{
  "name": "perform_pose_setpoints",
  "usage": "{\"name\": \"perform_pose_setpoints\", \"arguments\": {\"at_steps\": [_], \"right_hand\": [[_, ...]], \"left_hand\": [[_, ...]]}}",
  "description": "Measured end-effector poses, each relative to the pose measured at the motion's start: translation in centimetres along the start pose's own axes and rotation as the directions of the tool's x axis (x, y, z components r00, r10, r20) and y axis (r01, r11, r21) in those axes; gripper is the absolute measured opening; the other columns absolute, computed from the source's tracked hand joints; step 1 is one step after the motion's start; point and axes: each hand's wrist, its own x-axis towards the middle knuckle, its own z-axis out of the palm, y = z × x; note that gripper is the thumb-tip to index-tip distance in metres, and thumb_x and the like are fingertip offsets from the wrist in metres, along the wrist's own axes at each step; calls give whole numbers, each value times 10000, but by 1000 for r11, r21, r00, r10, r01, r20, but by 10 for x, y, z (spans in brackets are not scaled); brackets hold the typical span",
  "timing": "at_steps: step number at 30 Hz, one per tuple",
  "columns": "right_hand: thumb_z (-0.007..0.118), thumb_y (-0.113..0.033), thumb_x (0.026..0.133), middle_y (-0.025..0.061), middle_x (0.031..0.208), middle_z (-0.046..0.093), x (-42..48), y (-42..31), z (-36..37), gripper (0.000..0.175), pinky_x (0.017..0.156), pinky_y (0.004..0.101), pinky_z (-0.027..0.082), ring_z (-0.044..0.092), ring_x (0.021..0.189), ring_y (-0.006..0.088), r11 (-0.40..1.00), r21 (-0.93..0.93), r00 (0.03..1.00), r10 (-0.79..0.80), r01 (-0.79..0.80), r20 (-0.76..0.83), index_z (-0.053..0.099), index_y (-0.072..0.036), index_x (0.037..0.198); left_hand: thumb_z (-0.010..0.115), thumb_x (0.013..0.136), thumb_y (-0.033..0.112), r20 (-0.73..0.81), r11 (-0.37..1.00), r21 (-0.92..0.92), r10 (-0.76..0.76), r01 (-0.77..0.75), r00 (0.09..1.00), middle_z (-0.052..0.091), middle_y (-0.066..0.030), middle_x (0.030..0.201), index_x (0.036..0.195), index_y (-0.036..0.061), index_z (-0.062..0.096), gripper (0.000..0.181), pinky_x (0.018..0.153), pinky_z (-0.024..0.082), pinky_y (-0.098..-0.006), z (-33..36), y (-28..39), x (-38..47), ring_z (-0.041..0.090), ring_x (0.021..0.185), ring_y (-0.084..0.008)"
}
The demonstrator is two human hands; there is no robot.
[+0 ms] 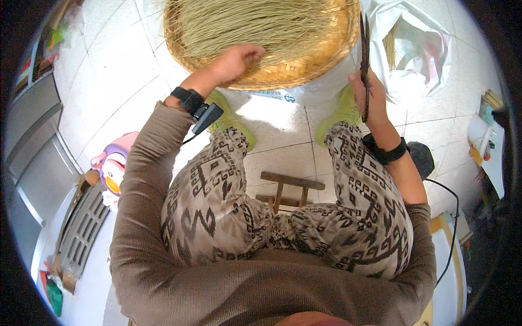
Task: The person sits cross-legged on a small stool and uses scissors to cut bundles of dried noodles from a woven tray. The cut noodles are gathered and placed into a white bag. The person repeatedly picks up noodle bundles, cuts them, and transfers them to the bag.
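Note:
A round woven bamboo tray stands before me, spread with many thin, pale green dried stalks. My left hand is over the tray's near left part, its fingers curled at the near ends of the stalks. Whether any stalk is between the fingers is hidden. To the right of the tray, my right hand grips a dark metal tool, likely scissors seen edge-on, with its long blades pointing away from me.
A white woven sack stands open at the right with some stalks inside. Between my legs is a small wooden stool. At the left are a pink and purple toy and a grey slotted plastic piece. A black cable runs at my right.

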Motion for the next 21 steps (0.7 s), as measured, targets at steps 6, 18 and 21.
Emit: {"name": "perform_pose_setpoints", "arguments": {"at_steps": [6,18,21], "right_hand": [[595,-216,910,-29,632,432,-3,1,0,211,514,239,351,417,566,71,998,-15,998,-64,64,28,483,-66,811],[634,-128,858,42,679,475,-1,-5,6,182,596,289,405,472,647,150,995,29,991,-102,99,88,490,-36,798],[619,-106,864,26,650,458,-4,0,-15,167,567,288,400,466,618,136,989,58,990,-136,135,21,480,-44,795]], "left_hand": [[564,815,-29,-436,962,253,212,-107,874,616,-112,1005,1037,38,615,238,861,476,-349,-34,11,-11,592,970,-259],[654,726,150,-256,546,837,334,35,907,515,-126,952,933,56,563,244,778,416,-433,-45,29,29,513,940,-314],[669,729,152,-244,520,854,347,31,906,521,-141,946,946,42,560,267,769,423,-444,-42,26,31,519,930,-331]]}}
